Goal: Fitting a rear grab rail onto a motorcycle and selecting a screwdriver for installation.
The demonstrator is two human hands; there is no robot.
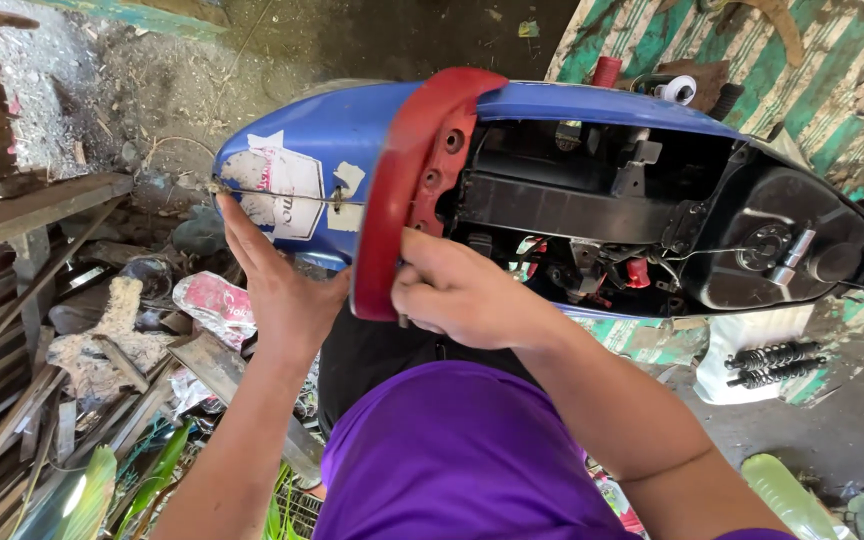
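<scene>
From the head camera, the left hand (277, 290) lies flat and open against the blue motorcycle tail panel (322, 150), just left of the red trim piece (407, 190), while the right hand (462, 295) is closed around the lower end of that red piece. The step looks like seating or loosening this trim on the body beside the open frame compartment (592, 210). The next move probably needs a steady pull or push with the panel braced.

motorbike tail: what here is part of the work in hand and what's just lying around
In hand:
left hand on blue rear cowl
right hand on red trim piece

Lying about:
two shock springs
green plastic bottle
scrap wood
</scene>
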